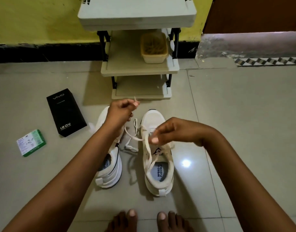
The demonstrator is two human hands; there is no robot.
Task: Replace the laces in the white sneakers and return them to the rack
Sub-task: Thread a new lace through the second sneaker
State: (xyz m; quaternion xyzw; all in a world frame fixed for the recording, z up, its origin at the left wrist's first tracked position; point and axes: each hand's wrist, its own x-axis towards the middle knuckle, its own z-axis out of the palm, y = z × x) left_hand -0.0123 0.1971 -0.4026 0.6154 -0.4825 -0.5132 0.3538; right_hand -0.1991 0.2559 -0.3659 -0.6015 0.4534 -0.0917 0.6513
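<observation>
Both forearms are being shown bare from elbow to wrist; no sleeve is being worn within view. The left hand (120,113) and the right hand (174,131) are being seen without gloves, and the visible fingers and wrists are being left unadorned. Short, pale, unpainted nails are being displayed on the fingertips (154,140). At the bottom edge, two bare feet (150,220) are being shown, unshod and sockless, with pale, short toenails being presented on the big toes.

grey tiled floor (244,114) with a light glare (186,163), yellow wall (35,19) above a black skirting band (43,52), brown door (254,14) at right.
</observation>
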